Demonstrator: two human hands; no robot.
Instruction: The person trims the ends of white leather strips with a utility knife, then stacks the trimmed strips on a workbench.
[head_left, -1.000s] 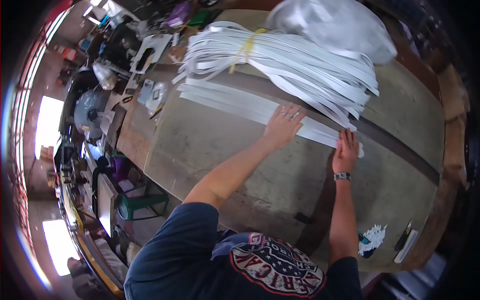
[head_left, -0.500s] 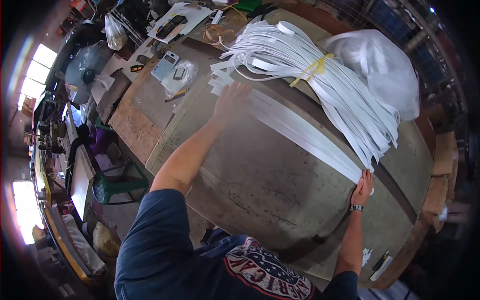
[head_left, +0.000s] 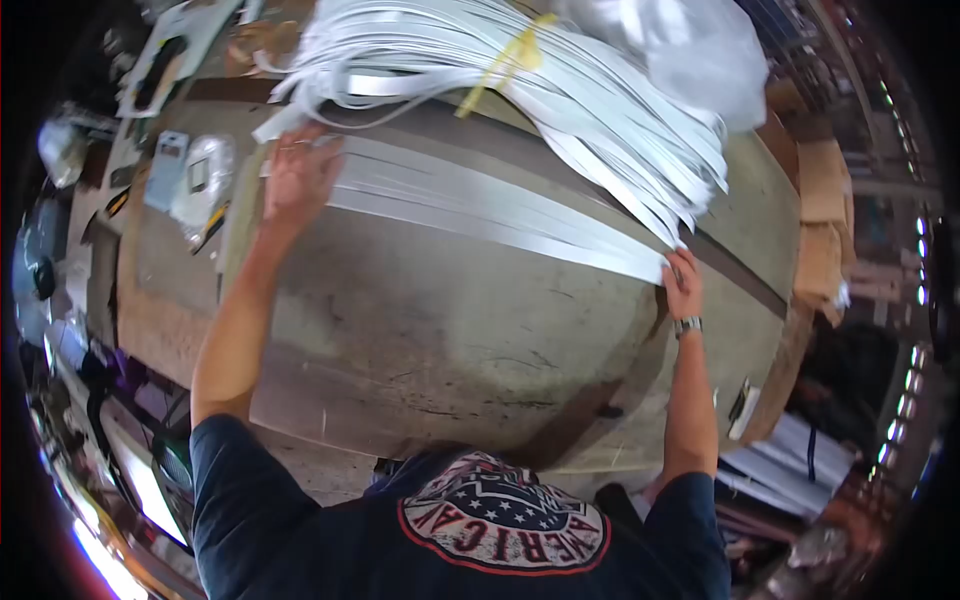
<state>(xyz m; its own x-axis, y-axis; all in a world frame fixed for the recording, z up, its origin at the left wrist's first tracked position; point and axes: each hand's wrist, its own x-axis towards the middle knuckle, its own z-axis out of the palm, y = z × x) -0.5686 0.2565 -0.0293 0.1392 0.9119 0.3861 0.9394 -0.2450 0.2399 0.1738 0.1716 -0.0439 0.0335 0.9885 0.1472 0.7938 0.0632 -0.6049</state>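
Note:
Several flat white strips [head_left: 440, 205] lie side by side across the table, fanned wider at the left and gathered at the right. My left hand [head_left: 300, 175], slightly blurred, rests on their left end with its fingers stretched out. At the other end, my right hand [head_left: 683, 285] pinches the gathered strip ends between thumb and fingers. Just beyond them lies a thick bundle of white strips [head_left: 600, 130], bound by a yellow tie [head_left: 520, 55]. Its lower right ends come close to my right hand.
A clear plastic bag [head_left: 705, 65] sits behind the bundle. On the table's left are a calculator [head_left: 166, 170], a small plastic packet [head_left: 205, 185] and a yellow cutter [head_left: 210, 225]. A dark strip [head_left: 740, 270] runs along the tabletop [head_left: 450, 330]. Cardboard [head_left: 822, 200] stands at the right edge.
The view has swung, so the table and bundle appear farther left and higher. My left hand stays at the strips' left end. My right hand now grips the right ends more closely.

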